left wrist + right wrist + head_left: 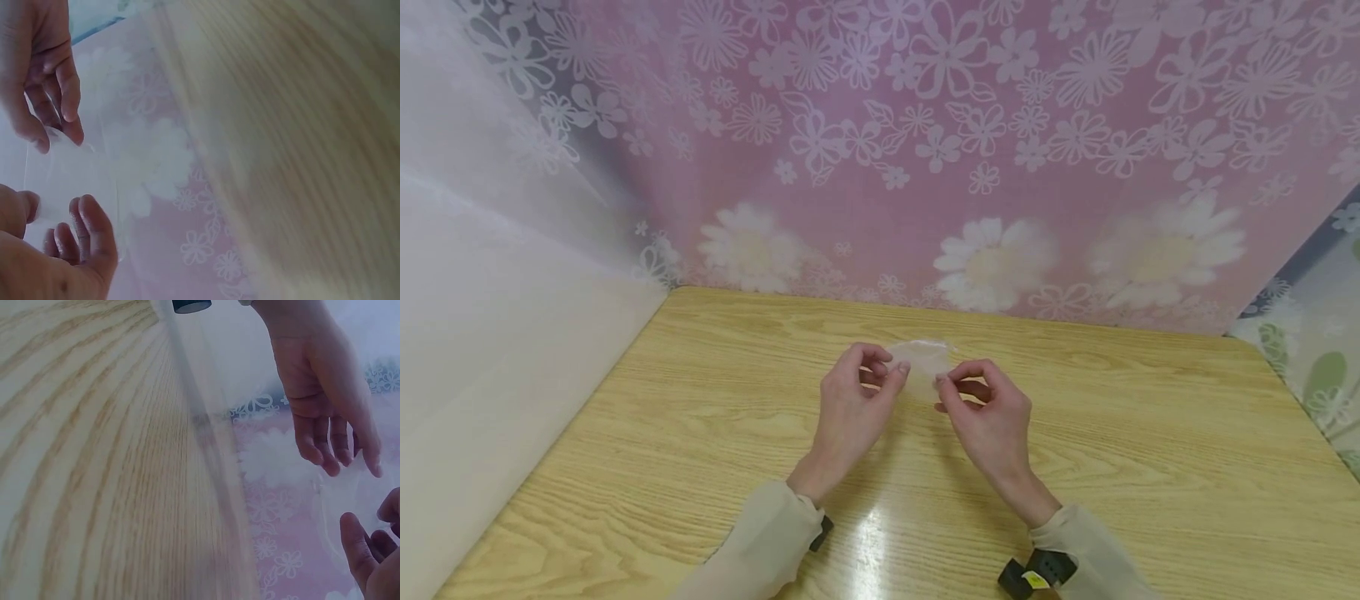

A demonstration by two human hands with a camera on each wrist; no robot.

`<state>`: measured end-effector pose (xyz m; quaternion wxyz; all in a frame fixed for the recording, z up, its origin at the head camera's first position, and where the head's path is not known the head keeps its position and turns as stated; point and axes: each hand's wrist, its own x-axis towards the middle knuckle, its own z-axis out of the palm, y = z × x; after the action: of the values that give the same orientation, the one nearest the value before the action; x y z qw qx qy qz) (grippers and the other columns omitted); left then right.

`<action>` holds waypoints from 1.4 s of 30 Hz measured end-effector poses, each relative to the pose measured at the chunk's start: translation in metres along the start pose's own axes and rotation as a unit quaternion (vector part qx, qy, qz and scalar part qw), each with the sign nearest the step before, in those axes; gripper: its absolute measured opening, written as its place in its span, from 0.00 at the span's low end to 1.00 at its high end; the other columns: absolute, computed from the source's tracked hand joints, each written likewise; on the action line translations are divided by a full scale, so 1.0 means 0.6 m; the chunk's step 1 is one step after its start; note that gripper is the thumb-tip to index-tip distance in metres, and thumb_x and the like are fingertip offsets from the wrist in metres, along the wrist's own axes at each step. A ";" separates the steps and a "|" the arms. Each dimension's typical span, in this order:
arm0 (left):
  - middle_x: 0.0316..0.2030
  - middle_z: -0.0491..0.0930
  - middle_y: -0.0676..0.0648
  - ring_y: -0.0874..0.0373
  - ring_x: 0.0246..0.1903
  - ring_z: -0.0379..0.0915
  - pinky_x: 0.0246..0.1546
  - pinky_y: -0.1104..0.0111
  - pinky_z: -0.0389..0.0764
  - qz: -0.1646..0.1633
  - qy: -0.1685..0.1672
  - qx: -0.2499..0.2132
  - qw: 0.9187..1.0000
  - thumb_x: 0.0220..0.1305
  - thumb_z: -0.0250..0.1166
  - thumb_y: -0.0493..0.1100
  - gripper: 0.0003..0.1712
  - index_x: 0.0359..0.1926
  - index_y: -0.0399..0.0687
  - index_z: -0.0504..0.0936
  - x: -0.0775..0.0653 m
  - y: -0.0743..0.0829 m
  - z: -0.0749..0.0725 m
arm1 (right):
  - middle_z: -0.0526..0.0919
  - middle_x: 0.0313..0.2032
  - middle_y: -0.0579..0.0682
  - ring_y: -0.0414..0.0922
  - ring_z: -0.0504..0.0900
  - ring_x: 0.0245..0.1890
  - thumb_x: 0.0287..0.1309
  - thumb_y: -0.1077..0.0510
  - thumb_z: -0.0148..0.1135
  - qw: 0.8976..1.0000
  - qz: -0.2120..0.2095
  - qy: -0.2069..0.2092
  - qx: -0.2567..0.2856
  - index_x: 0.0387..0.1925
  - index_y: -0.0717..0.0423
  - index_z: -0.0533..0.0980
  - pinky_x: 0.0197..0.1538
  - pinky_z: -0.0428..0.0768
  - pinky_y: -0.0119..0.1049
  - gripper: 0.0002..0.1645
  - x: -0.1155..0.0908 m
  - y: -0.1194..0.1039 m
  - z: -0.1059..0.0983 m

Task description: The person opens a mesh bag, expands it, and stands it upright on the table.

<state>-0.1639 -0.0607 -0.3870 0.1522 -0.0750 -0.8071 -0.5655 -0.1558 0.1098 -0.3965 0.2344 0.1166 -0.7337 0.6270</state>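
A small, see-through plastic bag (927,358) is held up between the two hands above the table, its upper edge catching the light. The left hand (853,404) grips its left side between thumb and fingers. On the opposite side, the right hand (992,412) pinches the near right edge with thumb and forefinger. In the left wrist view the film of the bag (78,178) spans the space between both hands. The right wrist view shows the bag (340,494) faintly, partly behind the fingers. Whether anything lies inside it cannot be made out.
A wood-grain table (700,433) lies under the hands. Behind it hangs a pink flowered curtain (865,192), with a pale sheet (497,292) along the left side. Black wrist devices (1048,567) sit at the cuffs.
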 end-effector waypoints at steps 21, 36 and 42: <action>0.36 0.79 0.43 0.56 0.32 0.80 0.36 0.68 0.87 0.180 0.067 -0.001 0.981 0.62 0.67 0.29 0.07 0.40 0.40 0.80 -0.001 -0.010 0.009 | 0.85 0.32 0.60 0.32 0.88 0.29 0.60 0.71 0.68 0.996 -0.083 0.038 -0.015 0.35 0.68 0.78 0.31 0.87 0.30 0.05 0.001 0.001 0.001; 0.38 0.83 0.45 0.57 0.36 0.85 0.40 0.65 0.87 0.045 0.042 -0.076 0.995 0.68 0.69 0.42 0.08 0.43 0.46 0.80 -0.003 0.003 0.012 | 0.81 0.28 0.57 0.35 0.87 0.25 0.58 0.73 0.68 0.992 -0.108 0.068 -0.022 0.29 0.69 0.73 0.30 0.86 0.28 0.10 0.005 0.003 0.001; 0.38 0.84 0.44 0.56 0.37 0.85 0.40 0.67 0.87 0.021 0.045 -0.090 0.995 0.68 0.70 0.42 0.10 0.45 0.45 0.79 -0.004 0.003 0.014 | 0.82 0.33 0.61 0.33 0.88 0.29 0.63 0.71 0.65 0.993 -0.095 0.069 0.022 0.38 0.73 0.74 0.29 0.87 0.32 0.08 0.005 0.007 0.002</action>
<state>-0.1625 -0.0520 -0.3887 0.1925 -0.0796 -0.7434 -0.6356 -0.1603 0.1095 -0.3987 0.3403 0.1476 -0.6873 0.6245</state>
